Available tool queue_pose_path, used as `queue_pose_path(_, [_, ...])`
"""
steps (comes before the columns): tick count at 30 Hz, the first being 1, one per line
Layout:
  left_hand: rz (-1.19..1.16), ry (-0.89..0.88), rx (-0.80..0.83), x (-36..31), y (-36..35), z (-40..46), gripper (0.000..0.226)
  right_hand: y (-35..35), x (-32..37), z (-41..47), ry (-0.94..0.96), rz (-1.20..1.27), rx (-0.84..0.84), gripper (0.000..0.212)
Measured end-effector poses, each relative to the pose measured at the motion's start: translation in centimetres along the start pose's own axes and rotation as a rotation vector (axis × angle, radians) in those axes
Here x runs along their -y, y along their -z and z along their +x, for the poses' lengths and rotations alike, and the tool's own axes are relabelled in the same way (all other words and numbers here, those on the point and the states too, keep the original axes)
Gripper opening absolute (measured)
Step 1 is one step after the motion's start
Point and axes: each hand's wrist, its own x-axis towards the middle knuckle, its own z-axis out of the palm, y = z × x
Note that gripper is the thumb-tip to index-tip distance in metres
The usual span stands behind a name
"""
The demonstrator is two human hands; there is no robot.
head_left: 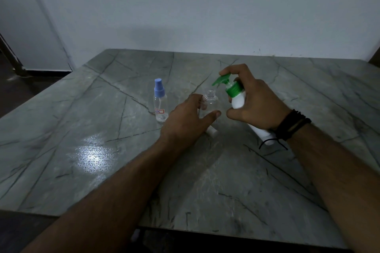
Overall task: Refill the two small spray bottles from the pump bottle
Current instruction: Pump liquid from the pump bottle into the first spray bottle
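My right hand (255, 100) grips the white pump bottle (238, 100), tilted to the left, with the index finger on its green pump head (223, 80). The nozzle points at the open neck of a clear small spray bottle (210, 101) that stands uncapped on the table. My left hand (185, 121) curls round that bottle, fingers behind it and thumb in front. A second small spray bottle (160, 104) with a blue spray cap and a label stands upright to the left. A small white piece (211, 131), perhaps the removed cap, lies under my left hand.
The grey marble-patterned table (102, 129) meets a pale wall at the back. Its front edge runs near the bottom of the view. A bright light reflection sits on the left part. Dark bands circle my right wrist (292, 123).
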Motion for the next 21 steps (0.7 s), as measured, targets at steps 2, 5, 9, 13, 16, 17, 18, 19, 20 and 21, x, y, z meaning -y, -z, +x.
queue_pose_path(2, [0.0, 0.0, -0.001, 0.0, -0.03, -0.03, 0.05, -0.11, -0.03, 0.04, 0.001, -0.001, 0.003, 0.074])
queue_pose_path(5, [-0.008, 0.007, 0.007, -0.06, 0.05, -0.07, 0.051, -0.22, -0.13, 0.06, 0.005, -0.004, 0.004, 0.075])
queue_pose_path(9, [-0.017, 0.012, 0.008, -0.05, 0.05, -0.04, 0.049, -0.12, -0.1, 0.0, 0.009, -0.015, -0.003, 0.079])
queue_pose_path(13, [-0.012, 0.017, 0.01, -0.13, 0.08, -0.07, 0.048, -0.05, -0.04, -0.01, 0.004, 0.008, -0.01, 0.073])
queue_pose_path(16, [-0.008, 0.01, 0.002, -0.11, 0.11, -0.1, 0.046, -0.09, 0.08, -0.08, -0.004, 0.015, -0.008, 0.073])
queue_pose_path(17, [-0.01, 0.01, -0.001, -0.12, 0.1, -0.12, 0.046, -0.08, 0.16, -0.11, -0.005, 0.015, -0.008, 0.074])
queue_pose_path(18, [-0.011, 0.011, -0.002, -0.13, 0.11, -0.13, 0.046, -0.06, 0.2, -0.12, -0.003, 0.012, -0.007, 0.076])
queue_pose_path(19, [-0.011, 0.014, 0.0, -0.15, 0.1, -0.15, 0.048, -0.05, 0.25, -0.13, -0.001, 0.007, -0.006, 0.077])
queue_pose_path(20, [-0.009, 0.017, 0.002, -0.17, 0.09, -0.14, 0.049, -0.03, 0.25, -0.13, 0.0, 0.003, -0.004, 0.078])
queue_pose_path(21, [-0.006, 0.018, 0.004, -0.19, 0.09, -0.14, 0.05, -0.02, 0.27, -0.11, 0.0, 0.001, -0.002, 0.078])
